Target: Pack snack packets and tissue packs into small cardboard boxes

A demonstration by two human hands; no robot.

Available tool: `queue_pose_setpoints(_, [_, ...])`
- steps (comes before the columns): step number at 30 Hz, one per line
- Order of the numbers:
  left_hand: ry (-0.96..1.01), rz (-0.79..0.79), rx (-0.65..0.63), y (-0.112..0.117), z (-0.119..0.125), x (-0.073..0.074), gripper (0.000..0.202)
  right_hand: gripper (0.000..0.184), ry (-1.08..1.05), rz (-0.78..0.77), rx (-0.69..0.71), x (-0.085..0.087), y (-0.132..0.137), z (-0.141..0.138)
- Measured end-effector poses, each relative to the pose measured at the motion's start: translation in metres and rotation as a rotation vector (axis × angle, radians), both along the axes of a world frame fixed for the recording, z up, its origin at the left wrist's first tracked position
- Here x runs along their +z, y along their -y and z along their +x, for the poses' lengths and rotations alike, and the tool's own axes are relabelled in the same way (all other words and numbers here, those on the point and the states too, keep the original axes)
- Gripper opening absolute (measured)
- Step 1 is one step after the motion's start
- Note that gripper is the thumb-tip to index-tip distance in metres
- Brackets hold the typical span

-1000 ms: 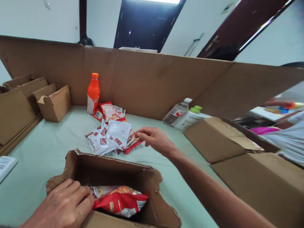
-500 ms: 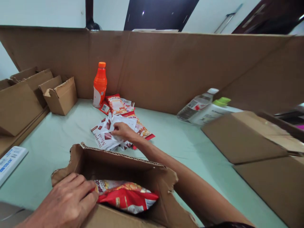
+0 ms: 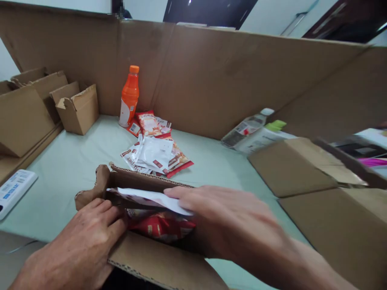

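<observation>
An open cardboard box (image 3: 157, 264) with torn flaps sits right in front of me on the pale green table. Inside it lies a red snack packet (image 3: 160, 227). My left hand (image 3: 81, 245) rests on the box's near-left edge, fingers curled over the rim. My right hand (image 3: 226, 219) is over the box, holding a white packet (image 3: 148, 197) flat above the opening. Behind the box lies a pile of white and red packets (image 3: 155, 155).
An orange drink bottle (image 3: 129, 96) stands at the back by the tall cardboard wall (image 3: 211, 80). Small empty boxes (image 3: 77, 106) sit far left, and a white device (image 3: 13, 189) lies at the left edge. Two lying bottles (image 3: 252, 131) and flat cardboard sheets (image 3: 302, 169) lie right.
My right hand reached into the packet pile, picked up a white packet and brought it back over the open box. My left hand stayed on the box's edge.
</observation>
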State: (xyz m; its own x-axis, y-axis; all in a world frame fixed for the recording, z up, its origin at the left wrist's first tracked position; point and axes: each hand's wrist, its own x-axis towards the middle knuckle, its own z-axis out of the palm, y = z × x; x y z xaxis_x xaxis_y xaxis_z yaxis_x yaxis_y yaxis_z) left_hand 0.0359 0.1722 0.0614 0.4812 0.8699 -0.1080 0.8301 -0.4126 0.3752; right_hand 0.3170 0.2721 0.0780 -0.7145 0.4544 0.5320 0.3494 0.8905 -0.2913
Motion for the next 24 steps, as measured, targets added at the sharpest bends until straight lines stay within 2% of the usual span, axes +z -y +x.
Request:
queue_pose_setpoints(3, [-0.010,-0.040,0.008,0.003,-0.001,0.001,0.053,0.031,0.285,-0.010,0.031,-0.010,0.001,-0.024])
queue_pose_setpoints(6, [0.029,-0.019,0.029,0.008,-0.003,-0.001,0.057,0.033,0.628,-0.261,-0.002,-0.010,-0.006,-0.040])
queue_pose_setpoints(8, [0.065,0.036,0.034,0.010,-0.004,-0.003,0.055,0.030,0.736,-0.430,0.001,-0.008,-0.010,-0.047])
queue_pose_setpoints(10, [0.087,0.098,0.046,0.009,-0.005,-0.004,0.048,0.027,0.784,-0.537,0.024,-0.006,-0.012,-0.051])
queue_pose_setpoints(13, [0.087,0.126,0.046,0.003,-0.004,-0.002,0.040,0.031,0.782,-0.613,0.101,-0.003,-0.008,-0.049])
queue_pose_setpoints(16, [0.101,0.055,-0.011,-0.005,-0.006,0.002,0.043,0.028,0.479,-0.609,0.129,0.006,-0.012,-0.031])
queue_pose_setpoints(18, [0.134,0.045,-0.047,-0.009,-0.008,0.001,0.043,0.018,0.142,-0.554,0.012,0.010,-0.033,-0.016])
queue_pose_setpoints(20, [0.156,0.075,-0.069,-0.011,-0.012,-0.003,0.039,0.020,-0.092,-0.500,-0.251,0.006,-0.070,-0.006])
queue_pose_setpoints(21, [0.163,0.090,-0.077,-0.011,-0.014,-0.007,0.038,0.021,-0.111,-0.500,-0.404,-0.001,-0.092,-0.005])
queue_pose_setpoints(23, [0.178,0.115,-0.096,-0.011,-0.018,-0.019,0.037,0.017,0.038,-0.620,-0.685,-0.025,-0.135,-0.011])
queue_pose_setpoints(24, [0.188,0.134,-0.100,-0.011,-0.019,-0.027,0.036,0.018,0.075,-0.644,-0.724,-0.039,-0.153,-0.017])
